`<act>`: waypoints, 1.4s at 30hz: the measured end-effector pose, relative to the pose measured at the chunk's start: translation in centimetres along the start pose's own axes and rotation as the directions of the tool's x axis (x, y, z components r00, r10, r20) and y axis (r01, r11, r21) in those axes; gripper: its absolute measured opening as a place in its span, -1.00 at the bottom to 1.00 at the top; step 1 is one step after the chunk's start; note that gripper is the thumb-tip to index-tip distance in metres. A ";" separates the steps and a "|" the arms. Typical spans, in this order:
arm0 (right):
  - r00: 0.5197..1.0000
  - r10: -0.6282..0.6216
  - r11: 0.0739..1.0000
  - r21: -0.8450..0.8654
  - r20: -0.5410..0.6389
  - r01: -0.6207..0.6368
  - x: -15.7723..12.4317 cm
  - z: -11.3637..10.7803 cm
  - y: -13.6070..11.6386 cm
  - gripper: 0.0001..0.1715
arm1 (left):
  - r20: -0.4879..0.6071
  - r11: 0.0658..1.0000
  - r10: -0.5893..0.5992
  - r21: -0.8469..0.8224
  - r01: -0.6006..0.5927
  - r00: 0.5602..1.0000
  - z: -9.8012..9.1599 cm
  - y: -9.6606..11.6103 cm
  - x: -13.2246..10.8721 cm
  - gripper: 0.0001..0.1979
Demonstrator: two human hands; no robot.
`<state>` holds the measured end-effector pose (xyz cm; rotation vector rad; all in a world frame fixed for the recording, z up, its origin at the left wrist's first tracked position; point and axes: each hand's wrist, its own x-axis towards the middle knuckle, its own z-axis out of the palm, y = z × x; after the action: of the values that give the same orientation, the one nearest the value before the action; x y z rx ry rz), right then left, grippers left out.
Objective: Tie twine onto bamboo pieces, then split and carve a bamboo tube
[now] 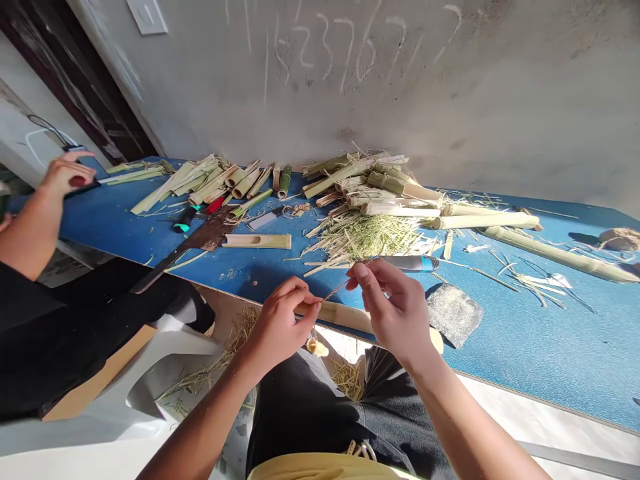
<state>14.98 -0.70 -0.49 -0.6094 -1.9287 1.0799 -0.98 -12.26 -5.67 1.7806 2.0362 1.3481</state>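
Between my two hands runs a thin brown strand (336,291) that looks like twine, held at a slant. My left hand (285,321) pinches its lower end between thumb and forefinger. The upper end is pinched by the thumb and finger of my right hand (395,305). Just beneath both hands a long pale bamboo piece (350,317) lies along the table's front edge, partly hidden by them. Beyond my right hand is a grey tool with a blue end (410,264). A rough grey square, perhaps sandpaper (454,313), lies right of that hand.
On the blue table (540,347) sit a pile of bamboo strips and shavings (380,230), bamboo tubes (245,183), a split bamboo half (257,241) and a long bamboo pole (560,253). A rusty cleaver (203,237) overhangs the front edge. A co-worker's arm (35,227) is at left.
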 end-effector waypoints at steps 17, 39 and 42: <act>0.991 0.111 0.964 0.236 0.074 -0.125 0.5 0.7 1.4 -0.51 | 0.114 0.985 -0.095 -0.132 0.110 0.989 -1.3 0.5 -0.2 -0.68; 0.944 0.062 0.952 -0.303 0.324 0.041 -0.1 1.7 2.8 -0.78 | 0.128 0.958 -0.205 -0.175 0.226 0.970 -1.8 -0.5 0.7 -0.88; 0.954 0.029 0.953 -0.297 0.299 0.064 0.0 2.2 2.7 -0.85 | 0.076 0.954 -0.186 -0.223 0.199 0.980 -1.6 -1.1 0.4 -0.80</act>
<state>13.19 -0.33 -3.47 -0.6194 -2.3902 0.9090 -2.85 -12.70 -5.31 1.4647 1.8809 1.3950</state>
